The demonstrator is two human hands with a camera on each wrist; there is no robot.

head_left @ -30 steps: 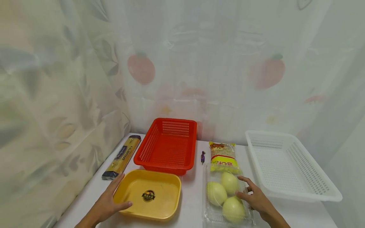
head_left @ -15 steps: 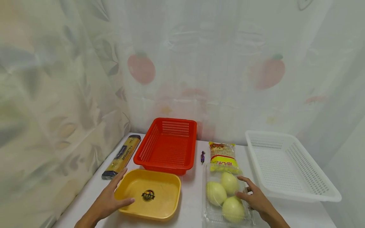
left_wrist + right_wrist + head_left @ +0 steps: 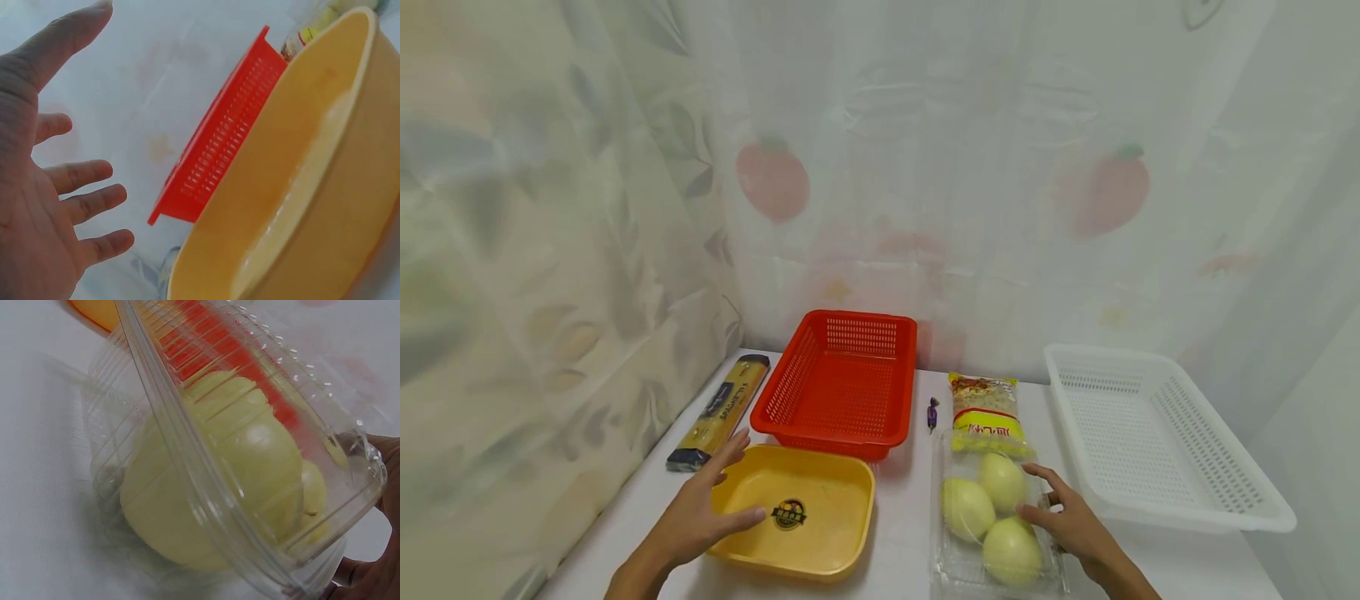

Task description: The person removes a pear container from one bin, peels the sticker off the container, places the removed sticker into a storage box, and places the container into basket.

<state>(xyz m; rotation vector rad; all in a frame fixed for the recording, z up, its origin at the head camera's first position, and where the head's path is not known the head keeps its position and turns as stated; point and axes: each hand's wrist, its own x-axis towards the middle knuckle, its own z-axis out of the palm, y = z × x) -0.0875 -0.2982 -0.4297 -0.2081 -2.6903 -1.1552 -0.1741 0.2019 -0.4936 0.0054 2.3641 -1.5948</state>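
My left hand (image 3: 700, 512) hovers over the left side of a yellow plastic basin (image 3: 842, 533), fingers spread and holding nothing. In the left wrist view its palm and fingers (image 3: 94, 172) show apart from the basin's rim. My right hand (image 3: 1067, 525) grips the right side of a clear plastic clamshell box (image 3: 943, 567), thumb over the lid. Inside lie three pale yellow-green, round, smooth produce pieces (image 3: 1011, 550). From the right wrist, the ribbed box (image 3: 206, 506) looks tilted, and the hand (image 3: 375, 569) is partly cut off at the right edge.
Behind the basin stands a red perforated basket (image 3: 850, 392); a white one (image 3: 1157, 442) is at the right. A spaghetti pack (image 3: 722, 412) lies left. A wrapped purple candy (image 3: 932, 414) and a yellow-labelled food bag (image 3: 985, 408) lie behind the clamshell. Curtains (image 3: 925, 167) enclose the table.
My left hand has moved right and slightly forward, away from the basin's left rim and over its inside. The right hand and the clamshell box look almost unmoved.
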